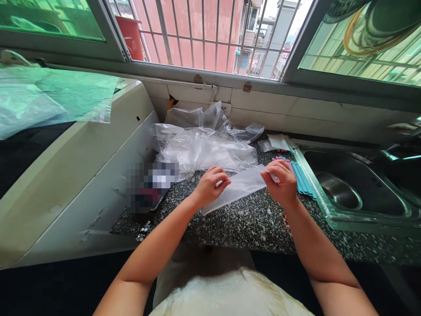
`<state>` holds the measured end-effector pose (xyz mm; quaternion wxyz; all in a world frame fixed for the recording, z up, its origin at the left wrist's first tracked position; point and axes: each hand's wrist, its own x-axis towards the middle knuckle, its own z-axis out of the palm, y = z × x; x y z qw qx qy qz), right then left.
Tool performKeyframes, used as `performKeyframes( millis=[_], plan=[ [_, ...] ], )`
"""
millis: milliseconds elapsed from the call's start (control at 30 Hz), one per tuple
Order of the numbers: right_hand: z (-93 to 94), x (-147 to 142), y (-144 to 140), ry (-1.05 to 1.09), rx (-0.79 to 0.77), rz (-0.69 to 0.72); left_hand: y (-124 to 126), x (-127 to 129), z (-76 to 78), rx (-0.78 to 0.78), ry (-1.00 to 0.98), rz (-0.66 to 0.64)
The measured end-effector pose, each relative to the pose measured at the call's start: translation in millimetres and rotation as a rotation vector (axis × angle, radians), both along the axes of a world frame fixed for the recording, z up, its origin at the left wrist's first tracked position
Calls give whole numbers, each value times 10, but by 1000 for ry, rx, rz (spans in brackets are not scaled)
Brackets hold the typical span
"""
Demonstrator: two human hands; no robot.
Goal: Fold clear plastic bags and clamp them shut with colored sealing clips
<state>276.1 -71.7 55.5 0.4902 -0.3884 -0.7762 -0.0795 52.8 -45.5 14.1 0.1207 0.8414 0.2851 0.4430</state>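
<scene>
- Clear plastic bag held flat just above the speckled counter, stretched between both hands, near the counter's front edge.
- left hand fingers curled together, pinching the bag's left end.
- right hand fingers bunched, clamped on the bag's right top corner.
- pile of clear bags lies behind, against the tiled wall.
- teal sticks just right of the right hand, beside the sink rim.
- white appliance walls off the left side; open counter only in front of the hands.
- No readable writing; a pixelated patch sits left of the left hand.
</scene>
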Motion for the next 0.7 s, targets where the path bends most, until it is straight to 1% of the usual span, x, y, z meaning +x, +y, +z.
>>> performKeyframes(
  millis=[167, 300, 400, 467, 533, 700],
  plan=[
    [-10, 21, 18, 25, -28, -11, 4, 14, -33, 3, 45, 13],
    [-36, 25, 30, 56, -65, 7, 17, 9, -68, 76, 89, 85],
    [-58, 31, 41, 87, -105, 14, 19, -2, -73, 122, 118, 109],
    [-65, 42, 47, 99, -121, 12, 13, -9, -74, 107, 132, 106],
    [-64, 53, 51, 99, -126, 6, 5, -13, -80, 60, 143, 93],
    [-48, 60, 56, 77, -108, -11, 2, -22, -110, -29, 140, 67]
  ],
)
